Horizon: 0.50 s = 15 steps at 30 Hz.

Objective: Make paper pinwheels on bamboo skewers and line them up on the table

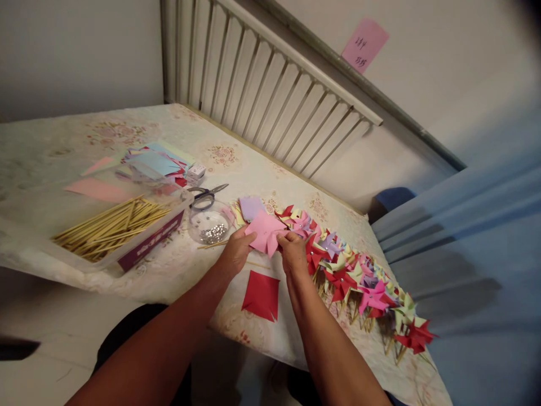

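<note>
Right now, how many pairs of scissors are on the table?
1. The scissors lie behind the clear bowl of pins, right of the stick tray. The paper pile could hide another.

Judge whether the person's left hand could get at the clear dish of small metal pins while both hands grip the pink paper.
Probably yes. The clear dish sits just beyond the left hand, open-topped, with nothing between them. But the hand would have to let go of the pink paper, which the right hand also grips.
</note>
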### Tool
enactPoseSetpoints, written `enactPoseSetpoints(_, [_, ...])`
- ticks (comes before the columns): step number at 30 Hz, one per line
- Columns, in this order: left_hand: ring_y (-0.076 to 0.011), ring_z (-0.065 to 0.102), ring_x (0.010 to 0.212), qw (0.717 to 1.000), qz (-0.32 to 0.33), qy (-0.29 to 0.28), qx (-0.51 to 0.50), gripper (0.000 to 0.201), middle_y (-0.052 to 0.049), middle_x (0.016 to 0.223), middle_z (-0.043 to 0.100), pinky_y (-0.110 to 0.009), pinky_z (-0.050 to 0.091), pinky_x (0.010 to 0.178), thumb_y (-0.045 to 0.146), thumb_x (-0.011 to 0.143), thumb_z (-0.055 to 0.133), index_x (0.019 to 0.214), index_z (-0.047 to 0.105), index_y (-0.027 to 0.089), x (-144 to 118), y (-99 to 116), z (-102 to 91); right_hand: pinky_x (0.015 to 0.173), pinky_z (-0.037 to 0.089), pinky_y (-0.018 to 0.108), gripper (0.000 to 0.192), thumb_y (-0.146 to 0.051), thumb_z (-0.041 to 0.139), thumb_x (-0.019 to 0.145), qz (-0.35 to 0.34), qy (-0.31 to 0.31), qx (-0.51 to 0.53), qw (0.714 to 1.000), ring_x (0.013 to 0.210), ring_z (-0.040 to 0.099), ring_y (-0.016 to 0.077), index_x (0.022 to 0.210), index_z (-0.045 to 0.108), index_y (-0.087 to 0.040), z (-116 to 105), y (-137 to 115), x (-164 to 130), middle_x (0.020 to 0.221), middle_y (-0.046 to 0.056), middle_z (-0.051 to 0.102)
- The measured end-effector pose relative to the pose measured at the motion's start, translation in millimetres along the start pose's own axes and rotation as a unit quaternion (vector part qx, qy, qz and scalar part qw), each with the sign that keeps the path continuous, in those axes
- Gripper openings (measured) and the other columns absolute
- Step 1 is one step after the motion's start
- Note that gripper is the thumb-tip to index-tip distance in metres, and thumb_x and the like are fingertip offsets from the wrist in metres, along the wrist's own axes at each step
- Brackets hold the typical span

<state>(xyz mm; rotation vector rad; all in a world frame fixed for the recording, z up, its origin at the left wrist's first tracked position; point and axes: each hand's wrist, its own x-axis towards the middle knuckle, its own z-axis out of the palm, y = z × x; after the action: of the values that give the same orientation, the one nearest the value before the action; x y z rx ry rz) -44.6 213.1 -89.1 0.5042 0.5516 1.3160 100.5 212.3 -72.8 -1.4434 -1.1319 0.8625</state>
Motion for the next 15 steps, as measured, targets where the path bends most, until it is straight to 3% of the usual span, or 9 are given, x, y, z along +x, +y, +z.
enactPoseSetpoints(8, [-0.0279,0.068,0.104,1.0,0.001,-0.022,-0.004,0.039,-0.008,0.099,0.075,-0.036,0.054,0.088,0.025,0.067,0.076,0.104,0.07,0.018,-0.3,-1.8,-0.8,0.059,0.044,0.027,0.022,-0.035,0.073,0.061,0.05,-0.022,0.105,0.993,0.056,0.051,0.0131,0.074,0.07,-0.019,5.1,-4.4,-4.3,0.065,-0.003,0.065])
enactPoseSetpoints(15, [-0.0287,0.067,0.105,0.999,-0.013,-0.037,-0.017,0.041,-0.009,0.099,0.075,-0.036,0.053,0.089,0.025,0.066,0.078,0.105,0.07,0.017,0.9,-2.2,-3.7,0.055,0.036,0.026,0.019,-0.035,0.063,0.072,-0.036,0.02,-0.098,0.994,0.057,0.046,0.0146,0.059,0.062,-0.021,-1.8,-9.4,-2.7,0.053,-0.005,0.054])
